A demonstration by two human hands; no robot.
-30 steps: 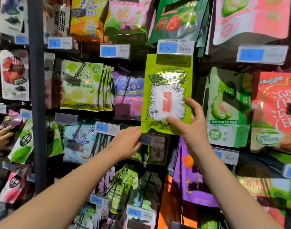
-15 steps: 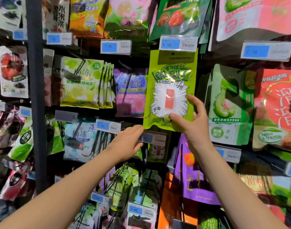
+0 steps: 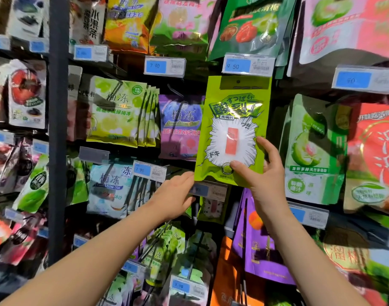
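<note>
Lime-green snack pouch (image 3: pixel 233 120) is held upright just under the 9.50 price tag (image 3: pixel 247 65). Right hand (image 3: pixel 266 180) pinches its lower right edge, thumb in front; left hand (image 3: pixel 175 195), fingers straight, touches the bottom left corner. Likely best to level the top hole with the hook, unseen behind that tag, steering clear of the purple pouch (image 3: pixel 180 127) close on the left

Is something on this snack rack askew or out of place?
The grey price-tag holder left of the lower 7.90 tag carries no label and sits tilted. The lime-green pouch leans slightly, but the right hand pinches it, with the left hand at its lower corner.
</note>
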